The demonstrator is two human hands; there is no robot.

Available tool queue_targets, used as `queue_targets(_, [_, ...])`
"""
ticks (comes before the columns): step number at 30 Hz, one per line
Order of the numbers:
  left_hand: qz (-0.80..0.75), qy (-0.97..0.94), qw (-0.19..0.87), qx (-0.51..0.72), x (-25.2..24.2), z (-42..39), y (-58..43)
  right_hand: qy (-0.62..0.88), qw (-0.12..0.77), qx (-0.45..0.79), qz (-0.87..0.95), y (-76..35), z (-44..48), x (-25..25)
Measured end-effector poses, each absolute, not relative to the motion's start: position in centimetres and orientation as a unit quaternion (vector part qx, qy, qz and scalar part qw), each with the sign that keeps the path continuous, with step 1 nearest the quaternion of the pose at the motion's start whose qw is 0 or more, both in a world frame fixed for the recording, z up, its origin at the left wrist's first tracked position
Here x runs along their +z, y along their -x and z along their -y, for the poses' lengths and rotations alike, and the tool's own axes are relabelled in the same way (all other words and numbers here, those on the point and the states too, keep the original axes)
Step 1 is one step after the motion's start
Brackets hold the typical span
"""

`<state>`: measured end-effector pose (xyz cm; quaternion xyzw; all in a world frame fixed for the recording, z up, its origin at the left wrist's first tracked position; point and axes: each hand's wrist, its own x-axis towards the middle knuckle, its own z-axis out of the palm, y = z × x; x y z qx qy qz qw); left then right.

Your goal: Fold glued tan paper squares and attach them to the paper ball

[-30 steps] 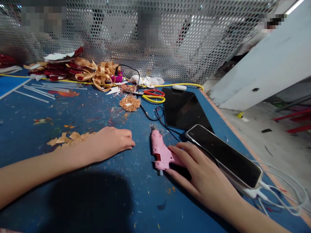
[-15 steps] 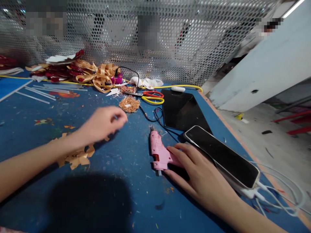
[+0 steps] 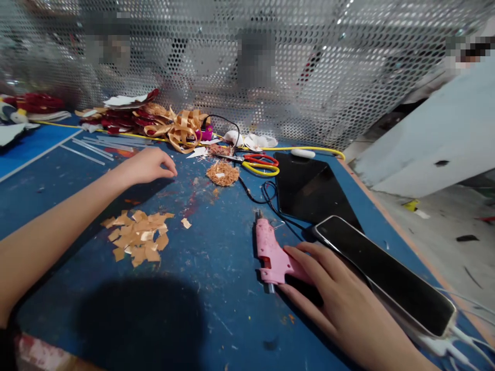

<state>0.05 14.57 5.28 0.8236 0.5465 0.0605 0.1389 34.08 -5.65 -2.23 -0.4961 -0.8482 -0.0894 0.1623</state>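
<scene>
Lying on its side on the blue table is a pink glue gun (image 3: 268,252), a grey stick end showing at its back. My right hand (image 3: 340,293) wraps its fingers and thumb about the handle. My left hand (image 3: 149,166) hovers low over the table, fingers loosely bent and a gap beside the thumb; nothing shows in it. Behind it lie several clear glue sticks (image 3: 93,149). A pile of tan ribbon pieces (image 3: 141,237) lies nearer to me, with one loose piece (image 3: 186,223) beside it. To the hand's right sits a round tan frayed pad (image 3: 223,174).
Scissors (image 3: 261,164) with red and yellow handles lie behind the pad. A black tablet (image 3: 309,185) and a phone (image 3: 382,273) with white cables occupy the right side. Tan ribbon coils (image 3: 185,129) and dark red pieces (image 3: 124,118) are heaped against a perforated metal screen (image 3: 216,67).
My left hand has moved away from me and left, uncovering the tan pieces. My right hand stays on the glue gun. The view has shifted, so things appear further right.
</scene>
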Motion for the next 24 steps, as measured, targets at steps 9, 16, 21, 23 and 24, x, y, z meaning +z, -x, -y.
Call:
queue_targets(9, [-0.462,-0.865,0.195,0.02,6.1,-10.4,-2.5,0.475,0.146,-0.132,0.858,-34.1,5.9,-2.3])
queue_targets(16, [-0.4,-0.885,0.237,0.024,4.7,-7.4,-1.1,0.484,0.142,-0.143,0.852,-34.1,5.8,-2.4])
queue_targets(21, [-0.338,-0.91,0.237,0.036,2.9,-6.9,-1.0,0.489,0.131,-0.13,0.852,-34.2,5.8,-2.5])
queue_targets(23, [-0.325,-0.916,0.231,0.042,2.5,-7.3,-1.0,0.494,0.137,-0.114,0.851,-34.1,5.8,-2.4])
queue_targets(24, [-0.32,-0.918,0.229,0.044,2.5,-7.4,-1.0,0.497,0.139,-0.104,0.85,-34.0,5.8,-2.4])
